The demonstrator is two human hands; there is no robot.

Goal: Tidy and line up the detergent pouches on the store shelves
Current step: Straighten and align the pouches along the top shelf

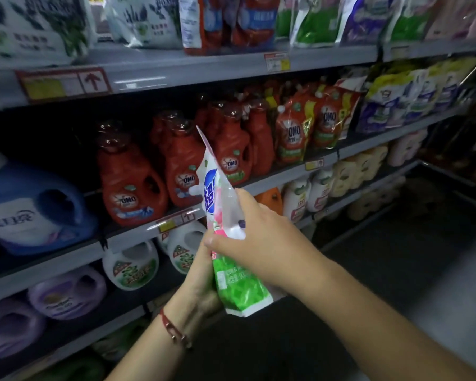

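Both forearms reach up & fwd from the bottom edge, converging mid-frame. Left hand sits lower, wrist bent back w/ a red cord bracelet on it, fingers curled round the bottom of a pouch. Right hand is above, knuckles up, thumb & fingers pinching the pouch's middle.

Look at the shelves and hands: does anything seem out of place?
Yes. A green and white pouch is off the shelves, held tilted by the left hand and right hand before red OMO bottles.
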